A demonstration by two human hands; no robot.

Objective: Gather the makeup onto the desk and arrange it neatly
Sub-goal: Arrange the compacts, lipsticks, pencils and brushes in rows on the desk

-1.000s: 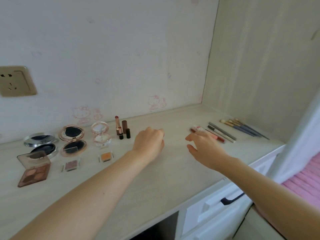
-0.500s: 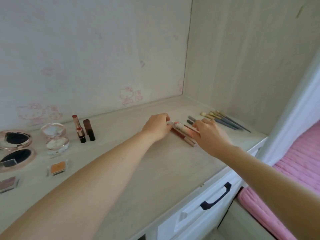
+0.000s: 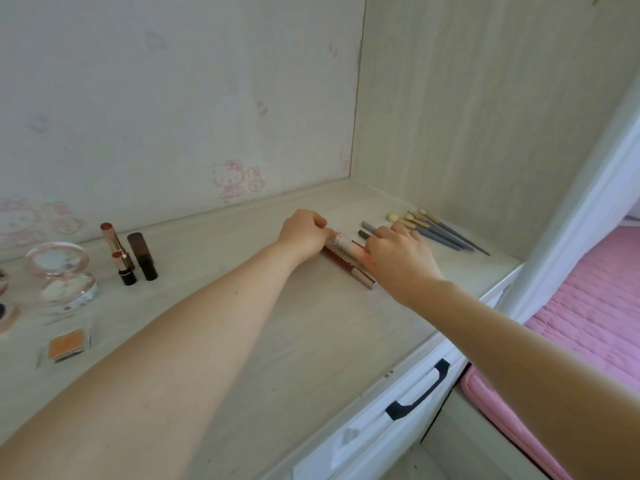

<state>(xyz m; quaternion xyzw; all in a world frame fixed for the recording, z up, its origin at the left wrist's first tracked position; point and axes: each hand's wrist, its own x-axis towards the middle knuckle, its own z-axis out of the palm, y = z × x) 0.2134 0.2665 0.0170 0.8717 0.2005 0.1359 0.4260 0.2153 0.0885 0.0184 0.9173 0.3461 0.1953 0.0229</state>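
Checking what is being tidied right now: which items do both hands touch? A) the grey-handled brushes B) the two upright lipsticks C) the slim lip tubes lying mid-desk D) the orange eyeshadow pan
C: the left hand and right hand close on opposite ends of the slim lip tubes; the grey-handled brushes lie untouched beyond.

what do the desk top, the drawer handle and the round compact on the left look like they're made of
Desk top: pale wood-grain laminate or veneer, matte; faint streaky grain, no glare.
Drawer handle: black, probably painted metal or plastic; smooth with a slight sheen.
Round compact: clear, pink-tinted plastic, glossy; light passes through its open lid.
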